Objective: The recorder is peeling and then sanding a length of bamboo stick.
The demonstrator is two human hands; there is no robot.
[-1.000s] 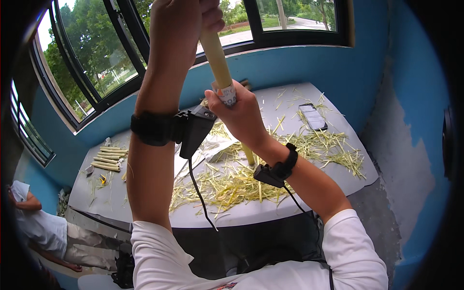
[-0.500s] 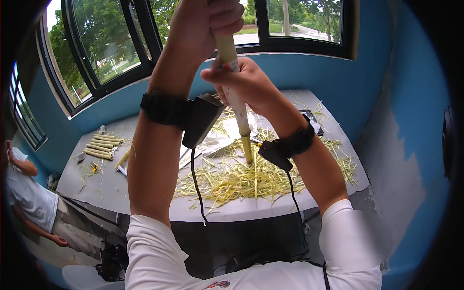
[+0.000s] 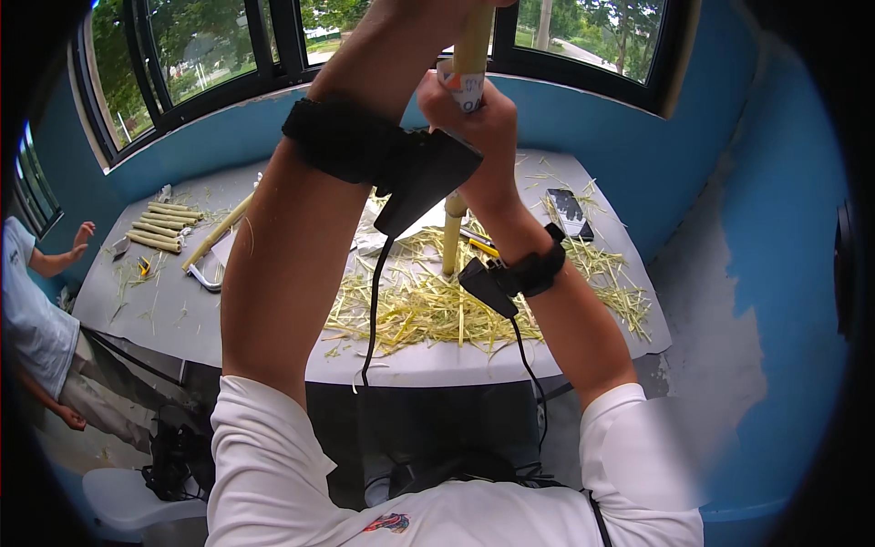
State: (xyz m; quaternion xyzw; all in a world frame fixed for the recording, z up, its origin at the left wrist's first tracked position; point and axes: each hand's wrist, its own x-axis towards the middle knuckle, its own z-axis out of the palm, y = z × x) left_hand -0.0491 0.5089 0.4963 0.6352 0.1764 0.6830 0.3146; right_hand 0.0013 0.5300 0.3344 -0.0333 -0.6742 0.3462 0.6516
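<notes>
Upright over the table stands a bamboo pole (image 3: 471,46), its middle wrapped in printed white paper (image 3: 463,88). My right hand (image 3: 488,123) is closed around the wrapped part. Higher up, my left hand (image 3: 442,16) is cut off by the top edge; a bit of finger shows past the pole, so it appears wrapped round it. The pole's lower end (image 3: 451,246) comes down among a heap of pale yellow-green shavings (image 3: 410,314). Black straps with box-shaped devices sit on both wrists, and the left one hides part of the pole's surroundings.
Several short bamboo pieces (image 3: 164,223) lie at the table's left, near a yellow-handled tool (image 3: 143,266). A longer bamboo piece (image 3: 219,232) and a hacksaw (image 3: 208,281) are beside my left forearm. At the right lies a phone (image 3: 571,214). Another person (image 3: 36,283) stands far left.
Both hands have moved right along with the upper pole, the left partly out of the top edge. My right hand has risen too. The other person has lowered a raised hand outward.
</notes>
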